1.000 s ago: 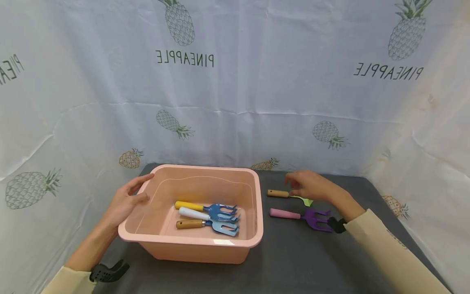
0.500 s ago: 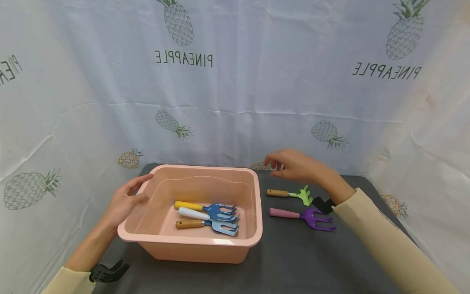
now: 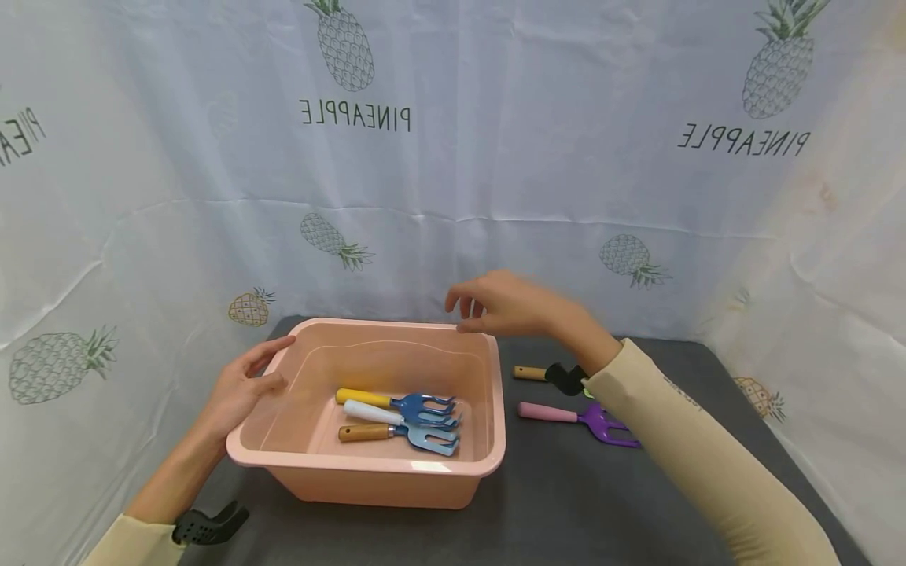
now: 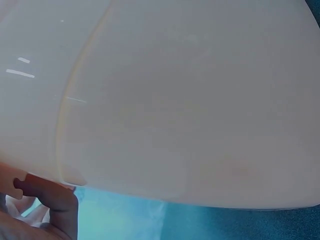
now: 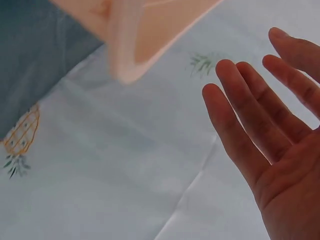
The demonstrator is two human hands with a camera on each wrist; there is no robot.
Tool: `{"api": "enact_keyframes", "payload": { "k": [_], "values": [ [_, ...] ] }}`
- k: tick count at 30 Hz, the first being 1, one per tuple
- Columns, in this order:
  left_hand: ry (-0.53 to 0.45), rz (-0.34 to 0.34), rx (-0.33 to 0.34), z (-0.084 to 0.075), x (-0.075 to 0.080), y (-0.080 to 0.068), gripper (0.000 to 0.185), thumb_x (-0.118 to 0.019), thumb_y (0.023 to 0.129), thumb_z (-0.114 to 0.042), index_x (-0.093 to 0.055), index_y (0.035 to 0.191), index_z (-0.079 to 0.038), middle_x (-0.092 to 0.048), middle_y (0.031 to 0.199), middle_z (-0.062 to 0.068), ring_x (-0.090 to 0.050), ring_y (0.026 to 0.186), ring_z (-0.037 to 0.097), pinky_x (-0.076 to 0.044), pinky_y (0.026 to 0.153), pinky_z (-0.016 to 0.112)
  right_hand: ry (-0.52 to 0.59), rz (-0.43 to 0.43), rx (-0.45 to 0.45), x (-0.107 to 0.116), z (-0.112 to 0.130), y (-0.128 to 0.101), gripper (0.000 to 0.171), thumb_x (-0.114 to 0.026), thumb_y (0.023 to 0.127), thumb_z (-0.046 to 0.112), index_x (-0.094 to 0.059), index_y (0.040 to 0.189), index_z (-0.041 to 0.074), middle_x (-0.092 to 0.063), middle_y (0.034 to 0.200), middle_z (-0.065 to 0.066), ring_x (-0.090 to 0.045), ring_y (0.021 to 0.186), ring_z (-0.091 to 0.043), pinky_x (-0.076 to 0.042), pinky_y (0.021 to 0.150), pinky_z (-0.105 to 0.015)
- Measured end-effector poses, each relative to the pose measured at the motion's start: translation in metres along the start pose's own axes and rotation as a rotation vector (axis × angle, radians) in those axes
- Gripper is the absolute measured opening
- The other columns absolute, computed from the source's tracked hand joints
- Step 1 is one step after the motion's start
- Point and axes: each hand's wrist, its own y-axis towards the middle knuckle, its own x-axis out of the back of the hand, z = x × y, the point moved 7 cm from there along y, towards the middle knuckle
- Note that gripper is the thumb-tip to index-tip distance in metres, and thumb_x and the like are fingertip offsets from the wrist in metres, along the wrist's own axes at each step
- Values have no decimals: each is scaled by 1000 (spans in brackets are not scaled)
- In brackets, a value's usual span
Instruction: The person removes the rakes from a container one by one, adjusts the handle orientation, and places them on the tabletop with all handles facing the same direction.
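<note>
A peach plastic basin [image 3: 368, 487] stands on the dark table. Its left rim is gripped by my left hand [image 3: 237, 385], and part of that hand [image 4: 50, 207] shows beneath the pale basin wall [image 4: 175, 110] in the left wrist view. Inside the basin lie three small hand forks: one with a yellow handle [image 3: 362, 397], one with a white handle [image 3: 371, 412], one with a wooden handle [image 3: 364, 432]. Over the basin's back right corner hovers my right hand [image 3: 506, 303]. The right wrist view shows that hand [image 5: 280, 145] holding nothing, its fingers loosely extended.
Right of the basin, a purple hand fork with a pink handle [image 3: 548, 412] lies on the table [image 3: 566, 503]. Behind it is a wooden-handled tool [image 3: 529, 373], its green head mostly hidden by the right wrist strap and sleeve. Pineapple-print curtains [image 3: 453, 173] enclose the table.
My right hand has lifted from beside the green hand rake and moved left to the basin's back right corner. The left hand stays on the rim. The tools lie where they were.
</note>
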Motion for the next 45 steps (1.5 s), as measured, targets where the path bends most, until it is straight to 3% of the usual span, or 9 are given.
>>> {"api": "enact_keyframes", "payload": {
  "k": [10, 19, 25, 28, 30, 34, 37, 40, 45],
  "values": [
    [16, 3, 17, 1, -1, 0, 66, -56, 98, -7, -37, 161, -14, -29, 169, 16, -51, 115, -10, -54, 84, 15, 54, 116, 81, -35, 39, 60, 26, -71, 98, 25, -69, 122, 16, -75, 107, 1, -69, 96, -15, -56, 84, -28],
    [14, -6, 0, 0, 1, -1, 65, -57, 98, -8, -39, 160, -13, -31, 168, 17, -49, 115, -11, -54, 84, 15, 69, 261, 109, -84, 66, 104, 28, -71, 97, 27, -69, 123, 15, -73, 113, 0, -66, 100, -11, -53, 83, -23],
    [25, -2, 10, 0, 1, -1, 66, -58, 98, -8, -38, 161, -13, -31, 169, 15, -50, 132, 10, -53, 84, 14, 225, 393, -2, -119, 70, 116, 36, -70, 98, 31, -65, 129, 13, -67, 107, -3, -60, 83, -13, -50, 69, -22],
    [29, -9, 3, -1, 1, 0, 65, -58, 98, -8, -40, 160, -12, -32, 168, 16, -45, 141, 25, -53, 84, 14, 314, 436, -79, -134, 69, 116, 42, -68, 99, 28, -61, 137, 12, -63, 113, -3, -56, 89, -15, -50, 72, -26],
    [27, -15, -5, -1, 2, 0, 64, -58, 97, -7, -41, 159, -11, -32, 168, 16, -43, 143, 26, -53, 83, 14, 400, 435, -149, -141, 67, 115, 43, -68, 98, 23, -61, 139, 11, -61, 119, 0, -55, 96, -15, -51, 79, -27],
    [16, -18, -13, 0, 2, 0, 64, -58, 97, -7, -42, 158, -11, -33, 167, 17, -49, 135, 11, -54, 83, 14, 453, 409, -227, -153, 61, 112, 34, -64, 100, 22, -66, 132, 12, -62, 113, 0, -58, 97, -18, -50, 77, -27],
    [7, -19, -12, 0, 2, -1, 64, -58, 97, -7, -42, 159, -11, -33, 167, 18, -53, 121, -5, -54, 83, 15, 383, 397, -218, -158, 57, 113, 30, -59, 103, 25, -67, 129, 13, -60, 102, -1, -60, 94, -21, -46, 71, -25],
    [-1, -18, -7, -1, 2, -1, 64, -58, 97, -7, -41, 159, -11, -32, 167, 19, -53, 111, -14, -54, 83, 14, 409, 397, -230, -164, 53, 114, 31, -58, 103, 24, -66, 130, 11, -56, 98, 0, -59, 92, -22, -44, 68, -24],
    [1, -8, -5, -2, 2, -1, 64, -58, 98, -8, -40, 160, -12, -30, 169, 17, -48, 116, -12, -52, 85, 12, 472, 411, -214, -176, 50, 120, 29, -55, 104, 20, -64, 130, 10, -54, 96, -3, -58, 85, -24, -44, 64, -25]
  ]
}}
